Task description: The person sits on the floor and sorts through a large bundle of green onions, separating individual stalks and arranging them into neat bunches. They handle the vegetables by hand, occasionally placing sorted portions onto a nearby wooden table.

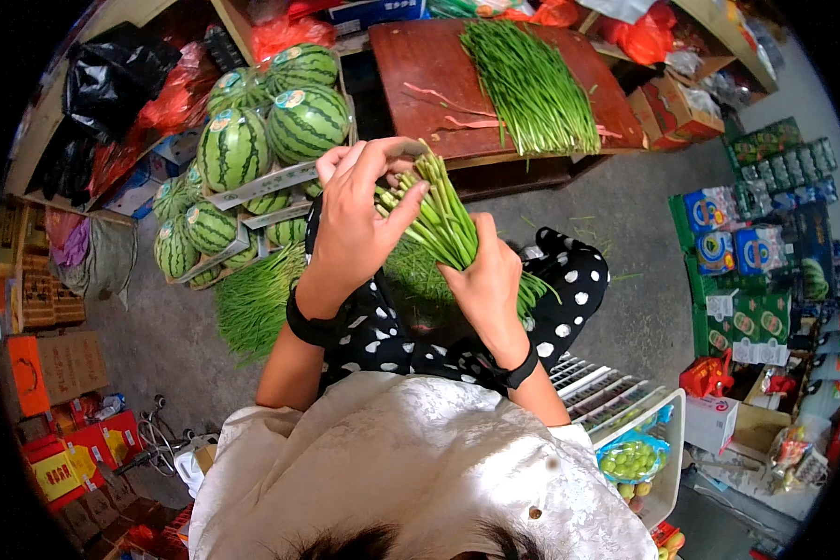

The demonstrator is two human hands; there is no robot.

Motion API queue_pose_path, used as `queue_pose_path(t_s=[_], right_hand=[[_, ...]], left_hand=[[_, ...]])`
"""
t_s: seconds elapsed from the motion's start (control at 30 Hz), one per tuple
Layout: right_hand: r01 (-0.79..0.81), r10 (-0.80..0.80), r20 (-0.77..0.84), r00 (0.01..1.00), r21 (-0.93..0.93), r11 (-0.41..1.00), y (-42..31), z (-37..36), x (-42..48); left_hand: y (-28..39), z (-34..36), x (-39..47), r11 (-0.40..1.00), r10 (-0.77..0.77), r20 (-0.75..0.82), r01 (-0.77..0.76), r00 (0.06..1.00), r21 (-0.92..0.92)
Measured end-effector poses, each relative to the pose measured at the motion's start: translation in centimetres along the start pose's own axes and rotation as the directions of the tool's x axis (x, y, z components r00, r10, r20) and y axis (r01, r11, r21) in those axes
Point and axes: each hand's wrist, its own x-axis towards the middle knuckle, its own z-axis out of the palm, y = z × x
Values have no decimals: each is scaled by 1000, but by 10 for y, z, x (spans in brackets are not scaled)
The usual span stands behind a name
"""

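A bunch of green garlic chives (437, 217) is gripped by my right hand (486, 280), thumb across the stalks. Its pale cut ends point up and away, and its leafy ends hang below the fist. My left hand (364, 203) curves around the cut ends, thumb and fingers apart; the thumb tip meets the stalks. Part of the left fingertips is hidden. On the red wooden table (420, 77) ahead lies a larger heap of chives (532, 91), with pink ties (472, 122) beside and under it. More chives (262, 301) lie on the floor to the left.
Boxed watermelons (231, 150) are stacked at the left of the table. A white plastic rack (672, 448) holding bagged green fruit (632, 458) stands close by my right side. Drink packs (759, 322) line the right wall. Loose trimmings (420, 269) cover the floor between my legs.
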Motion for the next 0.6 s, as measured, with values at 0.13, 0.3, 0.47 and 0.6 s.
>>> queue_pose_path(t_s=[0.13, 0.3, 0.47, 0.6], right_hand=[[-13, 13, 9, 1000, 20, 1000, 0, -1, 1], [-57, 50, 78, 996, 91, 994, -7, -2, 4], [0, -2, 55, 998, 38, 999, -8, -3, 5], [-33, 31, 58, 998, 37, 999, 3, -2, -1]], left_hand=[[-5, 6, -6, 998, -4, -50, 2, 999, -57], [-7, 20, -10, 846, -221, -100, 140, 970, -515], [-10, 21, -6, 616, -383, -233, 59, 894, -786], [-21, 9, -2, 646, -360, -297, 6, 884, -764]])
